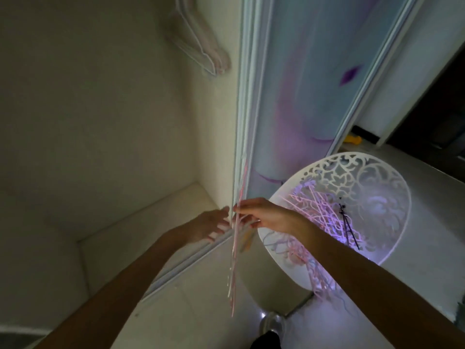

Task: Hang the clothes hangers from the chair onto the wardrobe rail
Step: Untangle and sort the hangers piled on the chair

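My right hand [261, 214] grips a thin bunch of pink and white hangers [236, 260], seen edge-on and hanging down in front of the wardrobe's door frame. My left hand [210, 224] is just left of the bunch, fingers spread and reaching toward it, holding nothing. More pink hangers [319, 212] lie in a tangle on the seat of a white chair [392, 238] with a lace-cut back, at the right. Several pale hangers [201, 46] hang high inside the open wardrobe; the rail itself is out of view.
The wardrobe's sliding door [314, 84], printed in blue and purple, stands right of the opening. The wardrobe interior [100, 122] is pale, with a raised floor ledge. A small dark tripod [348, 227] lies on the chair. A yellow object [352, 139] sits on the floor behind.
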Demonstrator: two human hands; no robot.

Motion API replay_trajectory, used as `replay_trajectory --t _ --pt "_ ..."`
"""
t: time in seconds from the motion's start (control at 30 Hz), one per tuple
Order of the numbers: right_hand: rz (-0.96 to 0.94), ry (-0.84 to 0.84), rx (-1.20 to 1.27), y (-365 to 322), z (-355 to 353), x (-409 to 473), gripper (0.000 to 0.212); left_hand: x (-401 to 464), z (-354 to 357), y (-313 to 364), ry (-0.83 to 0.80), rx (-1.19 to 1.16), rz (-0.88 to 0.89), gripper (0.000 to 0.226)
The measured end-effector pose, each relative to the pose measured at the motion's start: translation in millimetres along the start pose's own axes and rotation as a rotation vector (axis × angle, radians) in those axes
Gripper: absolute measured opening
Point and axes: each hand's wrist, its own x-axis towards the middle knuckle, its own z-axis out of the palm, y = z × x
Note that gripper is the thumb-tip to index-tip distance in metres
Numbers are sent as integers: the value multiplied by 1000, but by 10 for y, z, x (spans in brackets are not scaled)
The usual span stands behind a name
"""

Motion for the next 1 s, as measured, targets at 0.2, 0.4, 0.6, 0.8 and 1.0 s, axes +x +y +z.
replay_trajectory --t 0.2,0.4,0.6,0.8,1.0 --pt "-69 -177 -240 -637 710 -24 14 -577 -623 183 270 -179 106 20" --pt "-136 -146 -346 -1125 917 150 25 -705 -1061 203 408 -359 204 35" --pt "-173 -145 -326 -1580 930 538 24 -611 -1463 471 528 -379 290 49" --pt "-188 -78 -333 -2098 674 1037 20 -400 -2060 881 650 -570 360 62" --pt "-307 120 -339 -2915 381 1511 16 -315 -2773 1342 721 -451 349 55"
